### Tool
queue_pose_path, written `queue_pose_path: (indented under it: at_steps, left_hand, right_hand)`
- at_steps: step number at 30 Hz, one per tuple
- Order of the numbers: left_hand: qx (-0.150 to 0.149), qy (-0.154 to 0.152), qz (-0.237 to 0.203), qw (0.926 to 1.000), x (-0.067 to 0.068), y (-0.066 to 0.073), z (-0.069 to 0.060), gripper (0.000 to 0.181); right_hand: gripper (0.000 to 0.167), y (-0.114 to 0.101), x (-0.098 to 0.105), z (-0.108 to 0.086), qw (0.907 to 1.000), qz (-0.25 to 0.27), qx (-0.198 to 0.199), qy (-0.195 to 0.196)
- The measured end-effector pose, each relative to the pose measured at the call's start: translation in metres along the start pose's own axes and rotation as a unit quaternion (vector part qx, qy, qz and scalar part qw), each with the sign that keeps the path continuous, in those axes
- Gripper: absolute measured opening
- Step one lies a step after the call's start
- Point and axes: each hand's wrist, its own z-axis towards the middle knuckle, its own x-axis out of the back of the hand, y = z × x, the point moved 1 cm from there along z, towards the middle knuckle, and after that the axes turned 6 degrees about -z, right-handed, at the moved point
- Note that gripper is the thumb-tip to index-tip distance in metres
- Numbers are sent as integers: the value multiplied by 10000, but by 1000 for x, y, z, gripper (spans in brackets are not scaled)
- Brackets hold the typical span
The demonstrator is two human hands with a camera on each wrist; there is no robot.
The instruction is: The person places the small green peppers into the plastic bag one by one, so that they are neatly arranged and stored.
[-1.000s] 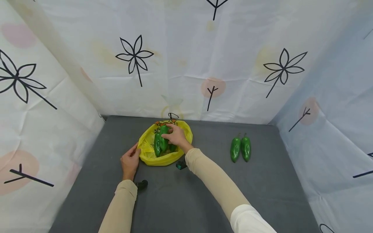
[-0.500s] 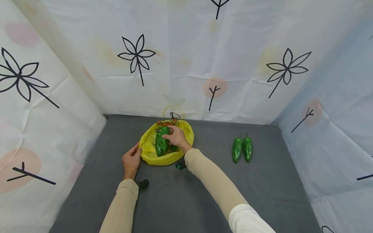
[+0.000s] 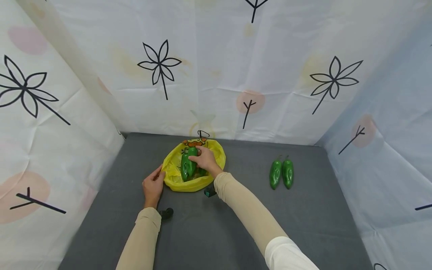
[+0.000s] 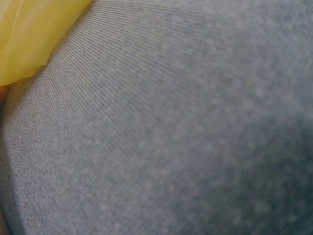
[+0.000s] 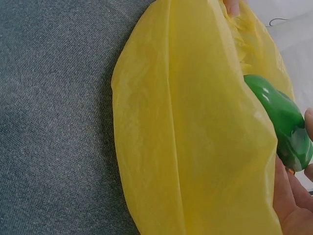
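Note:
A yellow plastic bag [image 3: 189, 186] lies with its mouth spread wide on the dark table. At its left rim, my left hand [image 3: 152, 187] pinches the plastic between thumb and fingers. My right hand [image 3: 206, 159] reaches into the mouth and grips a glossy green pepper [image 3: 192, 152]. Beside that one, a second green pepper [image 3: 183, 168] lies in the bag, and more green shows under the hand, partly hidden. In the right wrist view the gripped pepper [image 5: 279, 120] sticks out past the bag's side [image 5: 210, 122]. Only a corner of the bag [image 4: 29, 39] appears in the left wrist view.
Two more green peppers, a left one [image 3: 275, 174] and a right one [image 3: 288, 174], lie side by side on the table [image 3: 243, 157] at the right. Patterned white cloth [image 3: 216, 75] walls the table at the back and both sides.
The head view has shifted slightly, so everything appears a little farther right. Both hands keep their holds at the bag with hardly any movement.

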Motion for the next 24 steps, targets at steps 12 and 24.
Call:
queue_pose_path:
  at_steps: [12, 24]
  left_hand:
    - [-102, 38, -84, 9999, 0, 0, 0, 37]
    - [-93, -14, -185, 9998, 1, -1, 0, 38]
  right_hand:
    - [65, -1, 2, 0, 9997, -257, -31, -50]
    - [62, -7, 12, -6, 9952, -878, 365, 233]
